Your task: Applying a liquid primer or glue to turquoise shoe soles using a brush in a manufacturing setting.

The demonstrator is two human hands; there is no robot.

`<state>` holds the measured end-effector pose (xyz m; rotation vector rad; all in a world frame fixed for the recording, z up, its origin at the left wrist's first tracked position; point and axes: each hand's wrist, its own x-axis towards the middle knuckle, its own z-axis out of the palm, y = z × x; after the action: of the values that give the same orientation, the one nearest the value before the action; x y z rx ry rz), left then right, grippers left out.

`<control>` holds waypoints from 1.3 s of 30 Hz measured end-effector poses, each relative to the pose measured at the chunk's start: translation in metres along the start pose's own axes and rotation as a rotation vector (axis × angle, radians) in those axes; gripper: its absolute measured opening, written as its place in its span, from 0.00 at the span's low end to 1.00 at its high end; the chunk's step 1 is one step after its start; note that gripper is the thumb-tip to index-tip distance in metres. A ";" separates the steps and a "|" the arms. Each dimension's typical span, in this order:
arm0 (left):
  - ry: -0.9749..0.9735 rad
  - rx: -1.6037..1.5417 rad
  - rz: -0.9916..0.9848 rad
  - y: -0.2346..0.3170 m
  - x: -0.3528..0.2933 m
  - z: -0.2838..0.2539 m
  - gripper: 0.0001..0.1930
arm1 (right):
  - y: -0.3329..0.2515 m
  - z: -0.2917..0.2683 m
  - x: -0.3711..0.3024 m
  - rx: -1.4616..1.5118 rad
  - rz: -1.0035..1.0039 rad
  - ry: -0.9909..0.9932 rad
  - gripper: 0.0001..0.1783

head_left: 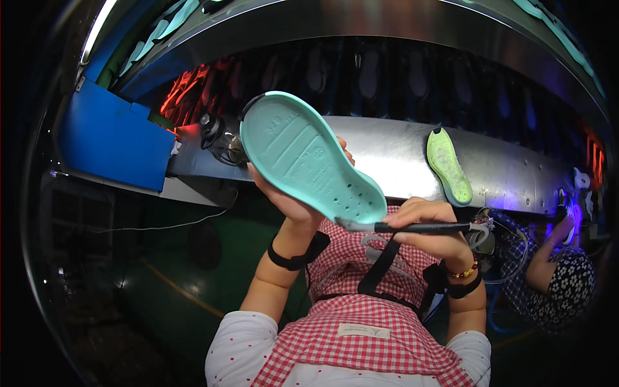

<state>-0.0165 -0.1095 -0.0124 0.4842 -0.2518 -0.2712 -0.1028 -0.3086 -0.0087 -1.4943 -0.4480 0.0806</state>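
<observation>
A turquoise shoe sole (pixel 300 151) with a black patch at its far end is held up by my left hand (pixel 290 201). That hand grips it from beneath and along the side, fingertips showing past the far edge. My right hand (pixel 429 222) is closed around a thin brush (pixel 445 228) with a black handle and a greyish tip. The tip touches or lies very close to the near rim of the sole. A pale tube curves away from the handle's other end. Further right, a yellow-green shoe sole (pixel 446 164) rests on the metal ledge.
The metal ledge (pixel 387 148) runs in front of a dark oven-like opening with red glow and hanging soles. A dark wire-covered jar (pixel 225 142) stands left of the held sole. A blue panel (pixel 113 135) is at left. Another person (pixel 554 284) works at the right.
</observation>
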 end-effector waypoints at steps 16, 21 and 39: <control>-0.087 0.071 -0.273 -0.025 -0.026 0.002 0.37 | 0.010 0.020 0.001 0.474 0.194 0.280 0.10; -0.072 0.029 -0.380 -0.014 -0.025 -0.016 0.30 | -0.017 0.000 0.004 0.207 0.099 -0.123 0.13; -0.321 0.539 -0.897 0.020 -0.007 0.009 0.33 | -0.038 -0.012 0.008 -0.215 -0.094 -0.357 0.09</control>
<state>-0.0225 -0.0946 0.0040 1.0792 -0.4138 -1.1806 -0.0996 -0.3211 0.0298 -1.6727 -0.8347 0.2331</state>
